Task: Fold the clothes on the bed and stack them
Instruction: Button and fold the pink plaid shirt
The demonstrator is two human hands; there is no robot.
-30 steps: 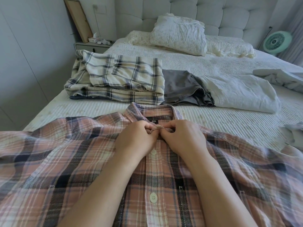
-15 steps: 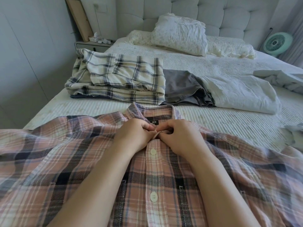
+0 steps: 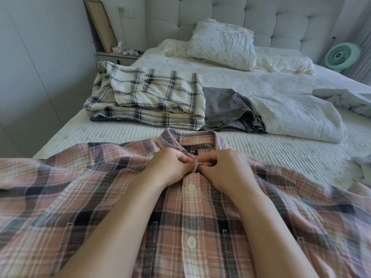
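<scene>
1. One folded stack, the cream plaid clothes (image 3: 148, 101), sits at the left centre of the frame on the bed (image 3: 261, 151); we judge that part done.
2. Right of it, a grey garment (image 3: 228, 109) and a white garment (image 3: 297, 117) lie loosely bundled, and more pale cloth (image 3: 345, 99) trails off at the right edge; we judge these are left to fold.
3. In the lower frame the pink plaid shirt (image 3: 100, 197) lies spread flat. Our left hand (image 3: 170, 167) and right hand (image 3: 224, 169) each have their grip pinching the placket just below the collar, seemingly doing up the top button.
4. Upper left: a nightstand (image 3: 114, 57) with a leaning frame (image 3: 100, 23). Upper centre: a pillow (image 3: 222, 45) against the tufted headboard (image 3: 261, 15). Upper right: a green fan (image 3: 341, 55).
</scene>
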